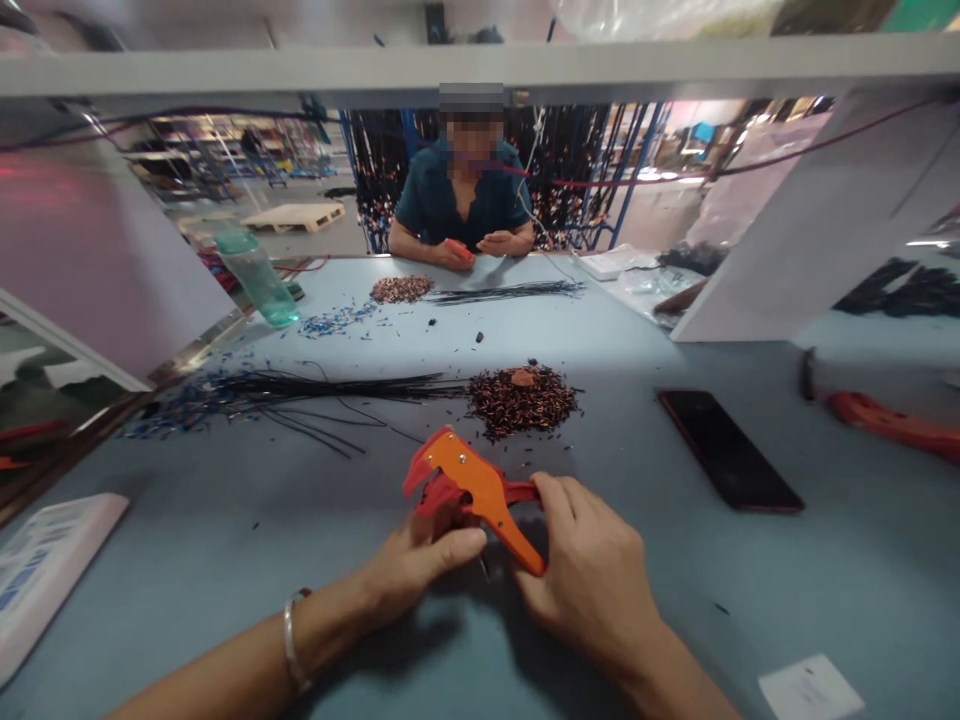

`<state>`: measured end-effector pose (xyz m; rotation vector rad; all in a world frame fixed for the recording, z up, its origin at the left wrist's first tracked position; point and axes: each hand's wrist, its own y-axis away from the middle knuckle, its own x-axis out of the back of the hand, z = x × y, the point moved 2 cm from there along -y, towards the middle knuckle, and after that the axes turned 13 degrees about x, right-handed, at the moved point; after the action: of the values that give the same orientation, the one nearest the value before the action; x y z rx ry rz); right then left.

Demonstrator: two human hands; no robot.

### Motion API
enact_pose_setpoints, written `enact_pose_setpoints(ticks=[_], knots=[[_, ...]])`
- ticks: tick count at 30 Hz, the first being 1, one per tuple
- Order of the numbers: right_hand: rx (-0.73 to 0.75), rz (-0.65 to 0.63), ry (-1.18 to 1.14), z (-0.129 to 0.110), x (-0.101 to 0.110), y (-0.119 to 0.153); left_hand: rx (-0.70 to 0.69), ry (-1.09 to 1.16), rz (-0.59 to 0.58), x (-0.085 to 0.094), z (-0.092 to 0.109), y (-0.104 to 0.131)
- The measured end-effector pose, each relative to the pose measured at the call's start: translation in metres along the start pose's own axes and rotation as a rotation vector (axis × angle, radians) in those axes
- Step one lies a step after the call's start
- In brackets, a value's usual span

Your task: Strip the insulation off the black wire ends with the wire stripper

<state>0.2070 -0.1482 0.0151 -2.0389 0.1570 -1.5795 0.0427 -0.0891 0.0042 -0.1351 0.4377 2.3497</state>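
An orange and red wire stripper [487, 490] is in my right hand [592, 560], with the fingers wrapped round its handles. My left hand [427, 560] is closed at the tool's jaw end, thumb toward me, its fingertips partly hidden behind the tool. Just below that thumb a short, thin dark piece shows, perhaps a wire end; the grip on it is unclear. Beyond the tool lies a bundle of black wires [352, 385] with blue ends at the left. At its right end is a heap of small black and copper-coloured offcuts [521, 405].
A dark phone [727, 450] and a red-handled tool [892, 420] lie on the right. A white box [56, 575] is at the left edge, a green bottle [259, 275] farther back. Across the table sits a person [461, 200] holding something red. A shelf [300, 75] spans overhead.
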Motion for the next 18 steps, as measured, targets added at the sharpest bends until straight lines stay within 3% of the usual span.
enact_pose_setpoints(ticks=[5, 10, 18], knots=[[-0.077, 0.027, 0.087, 0.013, 0.003, -0.002, 0.062, 0.29, 0.038, 0.005, -0.004, -0.005], [-0.084, 0.046, 0.121, 0.017, 0.003, -0.004, 0.041, 0.325, 0.057, 0.005, -0.003, -0.008], [-0.067, 0.042, 0.081, 0.011, 0.001, -0.002, 0.109, 0.445, 0.199, -0.001, 0.001, -0.009]])
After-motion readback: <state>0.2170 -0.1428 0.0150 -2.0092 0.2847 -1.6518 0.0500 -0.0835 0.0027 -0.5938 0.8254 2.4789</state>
